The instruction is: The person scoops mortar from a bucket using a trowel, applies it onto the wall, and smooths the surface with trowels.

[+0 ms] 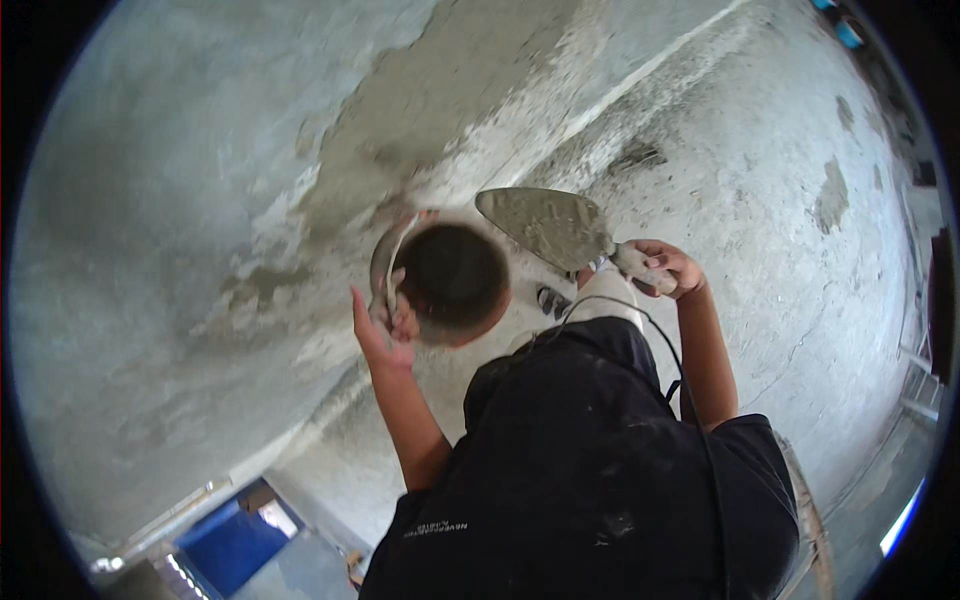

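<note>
Coated trowel (pixel 548 222) beside a round bucket (pixel 494 320)

We see the trowel's leaf-shaped blade smeared grey-brown, tip pointing left. To its left, we look into the bucket's dark interior, past a reddish rim and raised pale handle (pixel 396 247).

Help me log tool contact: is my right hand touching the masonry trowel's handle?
Touching. The head view shows the right hand curled around the masonry trowel's handle.

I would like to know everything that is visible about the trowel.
The trowel has a broad, tapering blade, apparently metal, coated with grey-brown residue, and a pale, stained handle. The right hand grips the handle. The blade points left, appearing in the picture beside the upper right of the bucket.
</note>
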Demonstrator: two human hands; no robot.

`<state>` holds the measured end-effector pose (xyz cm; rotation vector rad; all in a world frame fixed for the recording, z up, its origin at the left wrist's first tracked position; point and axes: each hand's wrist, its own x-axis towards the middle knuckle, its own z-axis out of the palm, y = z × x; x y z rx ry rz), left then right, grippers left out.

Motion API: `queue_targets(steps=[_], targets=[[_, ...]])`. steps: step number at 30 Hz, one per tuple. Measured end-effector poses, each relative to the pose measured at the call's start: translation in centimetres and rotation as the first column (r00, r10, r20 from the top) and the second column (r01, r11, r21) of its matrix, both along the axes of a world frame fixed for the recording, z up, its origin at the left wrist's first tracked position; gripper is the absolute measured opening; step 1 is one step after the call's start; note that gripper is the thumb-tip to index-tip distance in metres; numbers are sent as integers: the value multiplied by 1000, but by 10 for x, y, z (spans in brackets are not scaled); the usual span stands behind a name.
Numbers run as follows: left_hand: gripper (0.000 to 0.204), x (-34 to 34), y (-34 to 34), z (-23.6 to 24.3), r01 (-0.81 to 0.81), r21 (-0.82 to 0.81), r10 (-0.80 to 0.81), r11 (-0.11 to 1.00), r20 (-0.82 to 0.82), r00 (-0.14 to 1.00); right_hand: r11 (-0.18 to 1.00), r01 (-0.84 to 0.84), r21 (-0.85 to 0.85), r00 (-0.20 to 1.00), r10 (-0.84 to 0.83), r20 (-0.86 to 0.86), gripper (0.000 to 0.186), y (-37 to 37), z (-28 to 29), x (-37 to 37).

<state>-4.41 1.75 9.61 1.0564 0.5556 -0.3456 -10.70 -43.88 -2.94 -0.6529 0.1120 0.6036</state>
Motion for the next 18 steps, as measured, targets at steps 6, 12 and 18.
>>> queue_targets(steps=[6,12,18], targets=[[70,6,11,-26,-57,181,90,982,-179,980,964,160,-213,987,-155,41,74,30,0,35],[63,-9,24,-66,-174,315,269,933,-289,919,831,351,-431,926,-375,30,58,86,-63,117],[62,-21,31,-87,-237,357,366,903,-354,861,646,641,-415,744,-657,126,55,152,-97,194]])
